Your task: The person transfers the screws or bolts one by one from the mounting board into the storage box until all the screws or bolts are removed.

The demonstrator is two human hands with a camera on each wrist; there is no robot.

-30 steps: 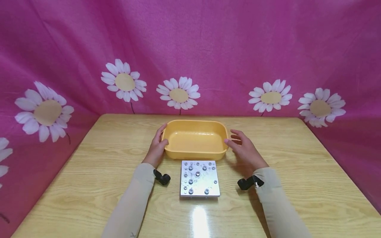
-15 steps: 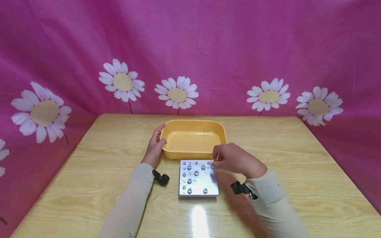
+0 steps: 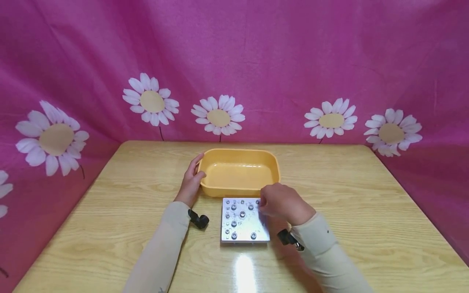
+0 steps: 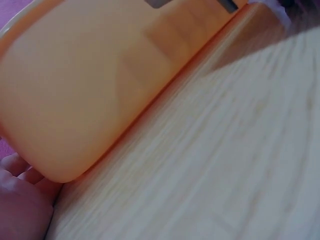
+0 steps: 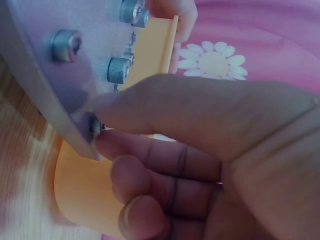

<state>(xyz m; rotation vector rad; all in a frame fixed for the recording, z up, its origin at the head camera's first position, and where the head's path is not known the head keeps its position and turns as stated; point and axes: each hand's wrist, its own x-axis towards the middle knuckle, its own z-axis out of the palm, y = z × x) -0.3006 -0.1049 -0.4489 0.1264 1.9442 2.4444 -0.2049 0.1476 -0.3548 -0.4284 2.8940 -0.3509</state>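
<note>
A square metal plate (image 3: 246, 226) studded with socket-head screws lies in front of a yellow plastic basin (image 3: 238, 192). My left hand (image 3: 190, 183) grips the basin's left end, thumb over the rim and fingers along the outside; the left wrist view shows the basin's wall close up with a bit of that hand (image 4: 25, 202) below its corner. At the plate's far right corner my right hand (image 3: 283, 203) bends over, hiding that edge. In the right wrist view its thumb and forefinger pinch a small screw (image 5: 95, 124) near the plate's edge, with larger screws (image 5: 66, 45) standing nearby.
The light wooden table (image 3: 348, 195) bears the plate and basin. A pink cloth (image 3: 275, 61) with printed daisies hangs behind and at both sides. Black wrist-worn cameras (image 3: 199, 220) sit on both sleeves. The basin's inside shows bare.
My right hand has left the basin's right end, coming leftward and toward me to the plate's corner, where its fingers have closed on a small screw. The left hand keeps its grip.
</note>
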